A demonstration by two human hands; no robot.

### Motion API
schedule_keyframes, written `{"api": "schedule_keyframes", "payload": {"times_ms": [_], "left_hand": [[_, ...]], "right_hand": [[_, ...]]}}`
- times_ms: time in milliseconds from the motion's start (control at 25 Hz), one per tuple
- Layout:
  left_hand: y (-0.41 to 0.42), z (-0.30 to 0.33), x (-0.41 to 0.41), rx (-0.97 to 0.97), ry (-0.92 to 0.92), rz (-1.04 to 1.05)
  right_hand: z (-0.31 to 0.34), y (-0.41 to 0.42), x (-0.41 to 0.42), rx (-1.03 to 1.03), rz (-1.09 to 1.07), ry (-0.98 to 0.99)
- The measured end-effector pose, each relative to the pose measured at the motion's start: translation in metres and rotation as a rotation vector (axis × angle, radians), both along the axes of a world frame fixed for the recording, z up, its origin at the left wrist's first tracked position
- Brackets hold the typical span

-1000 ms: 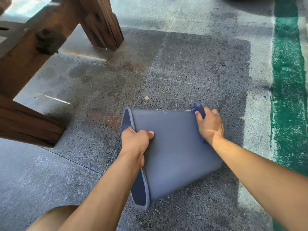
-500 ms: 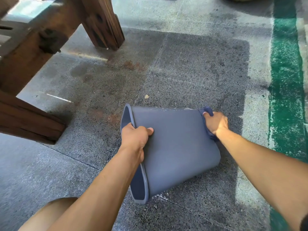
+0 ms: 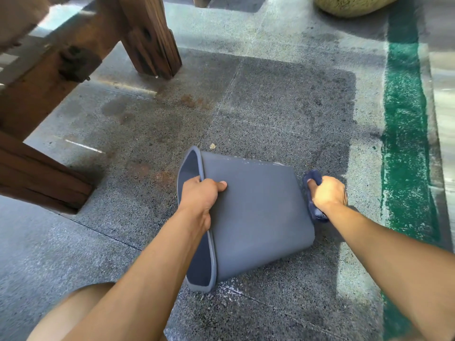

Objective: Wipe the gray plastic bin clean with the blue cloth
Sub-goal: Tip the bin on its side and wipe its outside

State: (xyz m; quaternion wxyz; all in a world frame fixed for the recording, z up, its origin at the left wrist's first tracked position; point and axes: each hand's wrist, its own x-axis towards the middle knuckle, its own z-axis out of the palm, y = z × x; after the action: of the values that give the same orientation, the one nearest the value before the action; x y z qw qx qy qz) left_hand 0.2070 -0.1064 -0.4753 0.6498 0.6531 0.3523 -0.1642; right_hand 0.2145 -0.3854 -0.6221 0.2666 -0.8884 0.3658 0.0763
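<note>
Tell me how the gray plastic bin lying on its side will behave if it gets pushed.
The gray plastic bin probably feels light: the left hand alone steadies it by the rim. Its flat wall faces up, so it likely slides on the speckled stone floor rather than rolls. The thin rim may flex somewhat.

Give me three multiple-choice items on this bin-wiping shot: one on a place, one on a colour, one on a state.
1. Where is the blue cloth?
A. inside the bin's mouth
B. at the bin's base end
C. on the wooden bench

2. What colour is the painted floor stripe?
A. green
B. yellow
C. red

3. How does the gray bin stand?
A. upright
B. upside down
C. on its side

Key: 1 B, the right hand holds it against the base; 2 A, green at right; 3 C, its mouth faces sideways, where the left hand grips the rim.
</note>
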Motion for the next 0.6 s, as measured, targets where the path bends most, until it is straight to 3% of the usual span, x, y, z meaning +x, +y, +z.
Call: {"api": "schedule_keyframes", "payload": {"times_ms": [120,280,440,600], "left_hand": [[-0.003,0.006,0.002,-0.007,-0.082,-0.028],[-0.003,0.017,0.006,0.120,-0.256,-0.136],[-0.004,0.030,0.001,0.298,-0.299,-0.256],[-0.005,0.034,0.002,0.197,-0.326,-0.363]], "right_hand": [[0.030,0.010,0.013,0.061,-0.089,-0.188],[0.074,0.035,0.029,0.110,-0.017,-0.374],[0.117,0.057,0.032,0.345,-0.036,-0.504],[0.144,0.087,0.016,0.490,-0.011,-0.619]]}}
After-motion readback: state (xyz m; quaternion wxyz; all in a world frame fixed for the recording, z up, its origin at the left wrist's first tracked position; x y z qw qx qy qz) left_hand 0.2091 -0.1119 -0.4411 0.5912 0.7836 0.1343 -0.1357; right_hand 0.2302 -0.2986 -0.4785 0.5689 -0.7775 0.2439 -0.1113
